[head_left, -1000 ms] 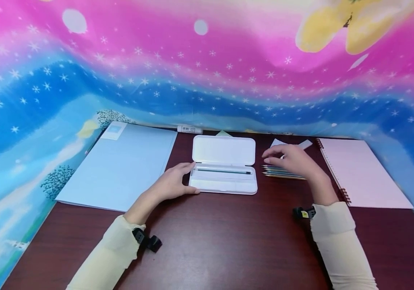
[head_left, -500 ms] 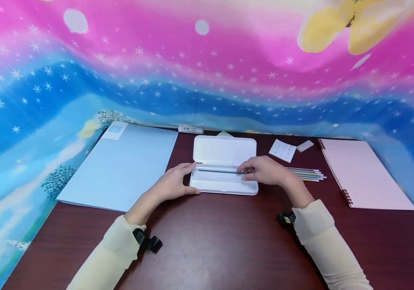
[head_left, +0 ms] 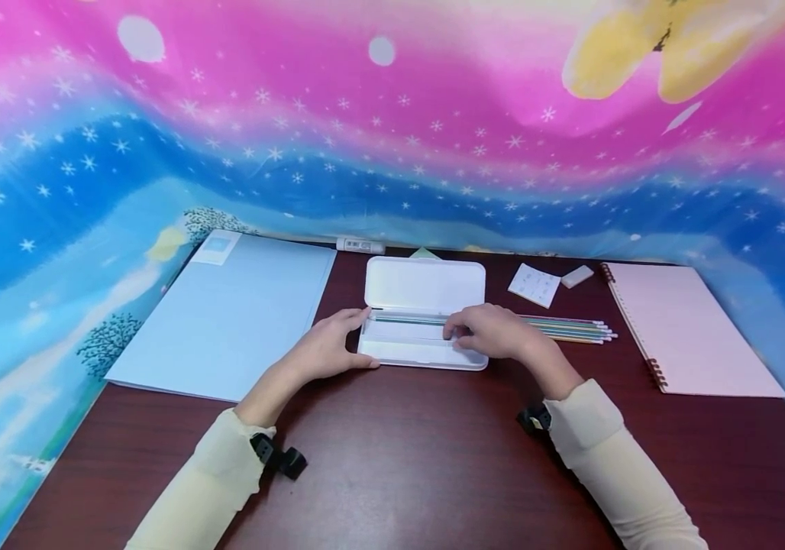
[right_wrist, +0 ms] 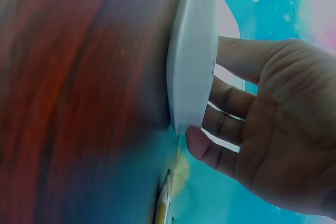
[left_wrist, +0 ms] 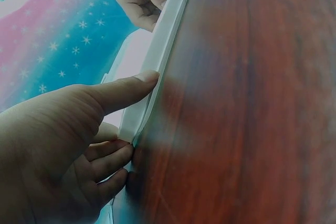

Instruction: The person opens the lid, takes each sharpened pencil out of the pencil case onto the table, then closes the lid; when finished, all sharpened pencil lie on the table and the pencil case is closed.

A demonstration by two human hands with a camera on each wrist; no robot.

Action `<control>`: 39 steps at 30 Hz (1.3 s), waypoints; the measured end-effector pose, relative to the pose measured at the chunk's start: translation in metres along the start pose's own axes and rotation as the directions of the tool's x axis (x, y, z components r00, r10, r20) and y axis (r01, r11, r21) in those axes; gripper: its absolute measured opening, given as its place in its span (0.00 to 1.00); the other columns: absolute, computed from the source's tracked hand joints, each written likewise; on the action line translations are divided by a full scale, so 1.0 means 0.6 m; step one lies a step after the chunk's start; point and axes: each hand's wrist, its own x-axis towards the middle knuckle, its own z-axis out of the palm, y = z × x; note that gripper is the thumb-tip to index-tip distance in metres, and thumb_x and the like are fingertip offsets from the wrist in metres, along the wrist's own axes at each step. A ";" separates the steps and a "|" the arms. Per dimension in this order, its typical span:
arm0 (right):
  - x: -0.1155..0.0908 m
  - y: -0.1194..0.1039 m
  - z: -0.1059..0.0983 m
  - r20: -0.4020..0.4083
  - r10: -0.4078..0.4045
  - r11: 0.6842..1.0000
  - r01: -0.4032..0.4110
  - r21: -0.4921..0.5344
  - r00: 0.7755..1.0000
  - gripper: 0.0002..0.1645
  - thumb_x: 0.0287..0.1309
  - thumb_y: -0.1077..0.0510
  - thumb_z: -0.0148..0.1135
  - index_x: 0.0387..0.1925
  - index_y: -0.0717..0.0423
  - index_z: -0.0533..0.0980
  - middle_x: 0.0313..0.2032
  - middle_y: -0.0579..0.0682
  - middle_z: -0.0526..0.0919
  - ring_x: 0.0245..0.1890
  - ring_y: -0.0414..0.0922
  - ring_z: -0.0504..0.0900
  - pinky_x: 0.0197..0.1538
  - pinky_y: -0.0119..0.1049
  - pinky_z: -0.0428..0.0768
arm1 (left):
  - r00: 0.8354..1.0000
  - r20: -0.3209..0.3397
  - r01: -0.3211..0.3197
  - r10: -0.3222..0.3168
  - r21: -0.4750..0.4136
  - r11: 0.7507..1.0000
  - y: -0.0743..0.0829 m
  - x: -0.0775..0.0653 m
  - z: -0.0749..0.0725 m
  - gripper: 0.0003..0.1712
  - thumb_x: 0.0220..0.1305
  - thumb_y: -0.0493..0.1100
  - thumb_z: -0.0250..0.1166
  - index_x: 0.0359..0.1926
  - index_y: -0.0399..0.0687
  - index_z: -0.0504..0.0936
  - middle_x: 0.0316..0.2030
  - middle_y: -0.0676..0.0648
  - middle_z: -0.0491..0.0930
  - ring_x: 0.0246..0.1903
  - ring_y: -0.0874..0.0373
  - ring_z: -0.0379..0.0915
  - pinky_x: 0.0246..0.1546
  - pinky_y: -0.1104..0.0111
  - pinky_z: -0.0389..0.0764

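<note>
An opened white pencil case [head_left: 423, 354] lies on the table, its lid [head_left: 424, 283] tilted back. At least one dark green pencil [head_left: 406, 321] lies along the back of its tray. My left hand [head_left: 324, 345] grips the case's left end, thumb at the front edge and fingers at the side and back. My right hand [head_left: 495, 330] reaches into the right part of the tray with bent fingers; its little finger [right_wrist: 197, 142] touches the case's end. Whether its fingertips pinch a pencil is hidden by the case wall. Several pencils [head_left: 571, 328] lie right of the case, partly behind the right hand.
A blue folder [head_left: 227, 313] lies at the left, a pink spiral notebook [head_left: 691, 328] at the right. Behind stand or lie a glue stick [head_left: 360, 246], a white patterned paper square [head_left: 534, 285] and an eraser [head_left: 577, 276]. A printed cloth [head_left: 392, 153] hangs at the back.
My right hand has moved left from the loose pencils into the case, then slightly further left and down inside it. The left hand keeps its hold on the case.
</note>
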 end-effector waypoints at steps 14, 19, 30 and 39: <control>-0.001 0.006 0.001 -0.073 -0.014 0.999 0.018 0.043 0.997 0.08 0.62 0.56 0.71 0.42 0.41 0.84 0.27 0.42 0.79 0.32 0.41 0.75 0.40 0.38 0.73 | 1.000 0.000 0.007 -0.007 -0.005 1.000 0.001 0.001 0.001 0.58 0.54 0.62 0.76 0.78 0.46 0.59 0.74 0.40 0.65 0.73 0.43 0.62 0.71 0.49 0.68; -0.002 0.011 0.002 -0.109 -0.014 0.998 0.020 0.061 0.994 0.09 0.60 0.57 0.73 0.41 0.42 0.85 0.27 0.41 0.79 0.32 0.41 0.75 0.40 0.38 0.74 | 1.000 -0.002 0.000 0.000 0.003 1.000 0.000 0.000 0.002 0.58 0.55 0.63 0.75 0.78 0.45 0.59 0.74 0.39 0.65 0.73 0.43 0.63 0.70 0.48 0.68; -0.010 0.023 -0.005 -0.196 -0.055 0.998 0.061 0.026 0.979 0.07 0.61 0.56 0.72 0.40 0.41 0.88 0.32 0.41 0.83 0.33 0.40 0.75 0.41 0.38 0.75 | 1.000 -0.003 0.002 -0.002 0.000 1.000 0.001 0.000 0.003 0.58 0.54 0.62 0.76 0.78 0.45 0.59 0.74 0.40 0.65 0.73 0.44 0.63 0.70 0.49 0.69; -0.017 0.040 -0.014 -0.223 -0.041 0.993 0.065 0.102 0.974 0.11 0.61 0.58 0.71 0.44 0.42 0.89 0.40 0.44 0.87 0.37 0.41 0.79 0.44 0.41 0.78 | 1.000 -0.005 0.001 -0.001 0.002 1.000 0.000 0.001 0.001 0.58 0.54 0.62 0.76 0.78 0.46 0.59 0.74 0.40 0.65 0.73 0.44 0.63 0.70 0.49 0.68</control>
